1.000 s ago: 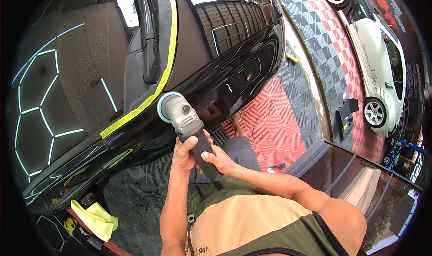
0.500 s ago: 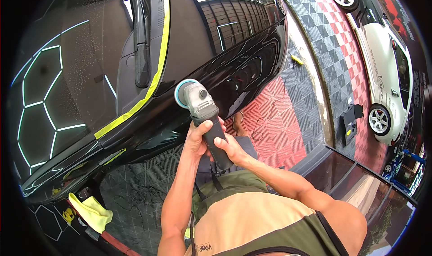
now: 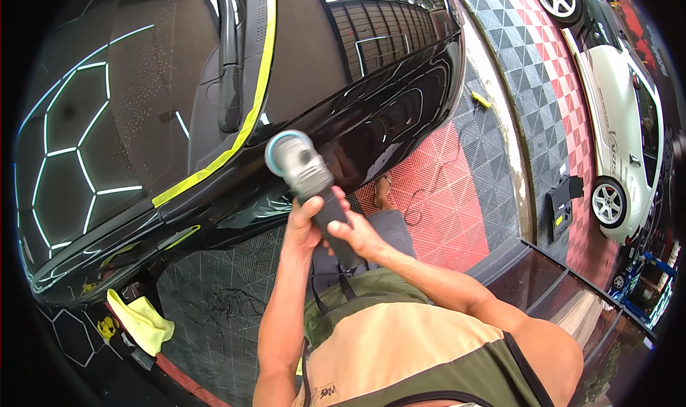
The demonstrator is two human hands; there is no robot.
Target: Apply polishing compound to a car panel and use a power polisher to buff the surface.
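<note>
Both my hands are wrapped round the black handle of a car polisher. My left hand is closed on it just behind the grey metal head. My right hand grips the handle further back. At the polisher's front is a round pad with a blue rim, over the top edge of a glossy black car fender. Whether the pad touches the paint, I cannot tell. Yellow masking tape runs along the windshield's lower edge beside the wiper arm.
A yellow cloth hangs at the lower left. Red and grey floor tiles carry a dark cord. Further right are a yellow tool, an open black case and a white car. A glass-sided structure stands close at my right.
The polisher has shifted slightly left in my hands, its head turning a little blurred. The whole view has moved slightly, pushing the surroundings to the right.
</note>
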